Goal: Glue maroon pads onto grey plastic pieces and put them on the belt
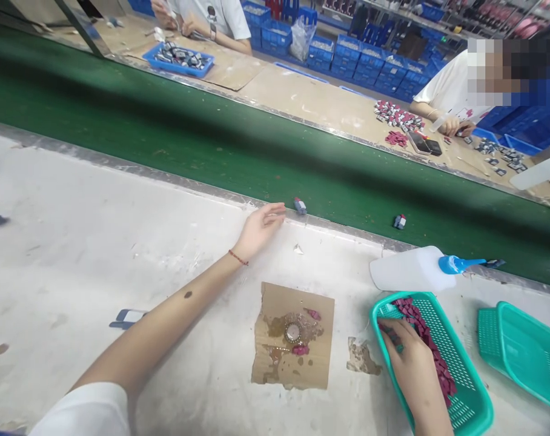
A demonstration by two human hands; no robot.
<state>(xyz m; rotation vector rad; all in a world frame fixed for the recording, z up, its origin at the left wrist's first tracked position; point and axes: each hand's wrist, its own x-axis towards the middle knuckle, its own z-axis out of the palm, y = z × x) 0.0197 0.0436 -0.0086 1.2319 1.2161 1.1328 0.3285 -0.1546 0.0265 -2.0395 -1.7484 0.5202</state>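
Observation:
My left hand (262,229) is stretched out over the far edge of the white table, its fingers extended and holding nothing. Just beyond its fingertips, a small grey, white and red molded piece (300,206) sits at the edge of the green belt. My right hand (406,357) reaches into a green plastic basket (472,393) of small dark red pieces (420,321). Its fingers are bent together among them; what they pinch is hidden. Between my hands lies a glue-stained cardboard sheet (315,369) with a round metal cap (294,332) and two dark red pieces.
A white squeeze bottle (406,269) with a blue nozzle lies behind the basket. A second green basket (524,351) stands at right. Another small piece (399,221) rests on the green belt (238,151). Across it, two people work beside a blue tray (179,68).

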